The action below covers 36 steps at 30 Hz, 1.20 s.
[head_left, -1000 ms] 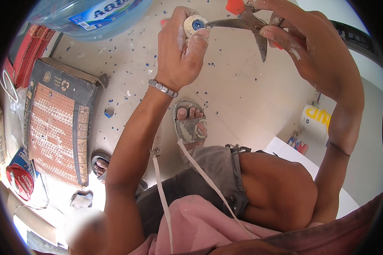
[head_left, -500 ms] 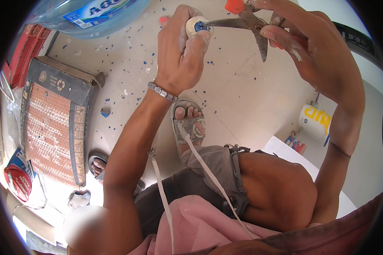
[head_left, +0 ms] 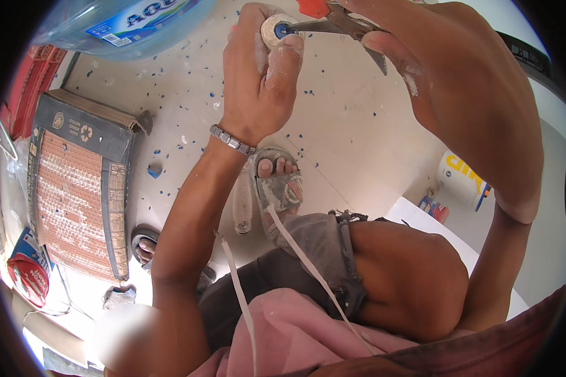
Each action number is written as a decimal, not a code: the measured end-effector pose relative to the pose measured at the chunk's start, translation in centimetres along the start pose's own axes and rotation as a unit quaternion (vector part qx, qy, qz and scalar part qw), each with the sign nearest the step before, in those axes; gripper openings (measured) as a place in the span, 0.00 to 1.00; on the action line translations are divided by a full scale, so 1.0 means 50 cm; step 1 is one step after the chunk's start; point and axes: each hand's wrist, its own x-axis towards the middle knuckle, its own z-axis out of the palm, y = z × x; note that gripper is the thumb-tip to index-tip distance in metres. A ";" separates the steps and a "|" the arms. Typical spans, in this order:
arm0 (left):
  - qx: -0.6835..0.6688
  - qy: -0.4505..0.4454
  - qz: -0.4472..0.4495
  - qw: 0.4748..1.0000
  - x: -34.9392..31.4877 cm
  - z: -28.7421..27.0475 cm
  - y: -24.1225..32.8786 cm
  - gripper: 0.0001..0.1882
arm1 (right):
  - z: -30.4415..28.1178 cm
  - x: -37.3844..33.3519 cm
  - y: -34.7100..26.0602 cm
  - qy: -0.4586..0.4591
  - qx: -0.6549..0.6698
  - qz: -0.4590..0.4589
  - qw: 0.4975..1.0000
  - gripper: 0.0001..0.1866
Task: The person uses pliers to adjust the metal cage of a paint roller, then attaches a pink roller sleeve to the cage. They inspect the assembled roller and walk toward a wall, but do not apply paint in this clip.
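My left hand [head_left: 258, 88], dusted white and with a metal band on its wrist, grips a round cream-coloured piece [head_left: 270, 30] with a blue core. What this piece is, I cannot tell. My right hand [head_left: 421, 47] holds snips [head_left: 339, 26] with red-orange handles, their blades spread apart. One blade reaches left, its tip at the blue core beside my left thumb. The other blade points down, away from the piece. The right fingers are partly hidden behind the hand.
Blue chips [head_left: 154, 170] lie scattered on the pale floor. A large clear water bottle [head_left: 176, 31] stands at the upper left, above a dark-edged carton [head_left: 75, 188]. A white bucket [head_left: 456, 173] is at the right. A sandalled foot [head_left: 278, 182] and a clear tube-like object [head_left: 242, 207] are below my hands.
Both hands, with the piece and the snips, have shifted slightly left and up. My right hand has turned, hiding more of the snips. The clear tube-like object shows more fully beside the foot.
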 end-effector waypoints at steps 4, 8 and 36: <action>0.080 -0.029 0.103 0.991 0.008 -0.020 -0.013 0.22 | 0.009 0.023 0.032 -0.008 0.057 0.022 0.998 0.14; 0.118 -0.035 0.062 0.991 0.003 -0.026 -0.010 0.23 | 0.015 -0.010 0.041 0.025 0.085 0.029 0.996 0.14; 0.042 -0.010 0.066 0.997 -0.003 -0.009 -0.011 0.20 | -0.007 0.014 -0.041 0.049 -0.113 -0.015 0.992 0.25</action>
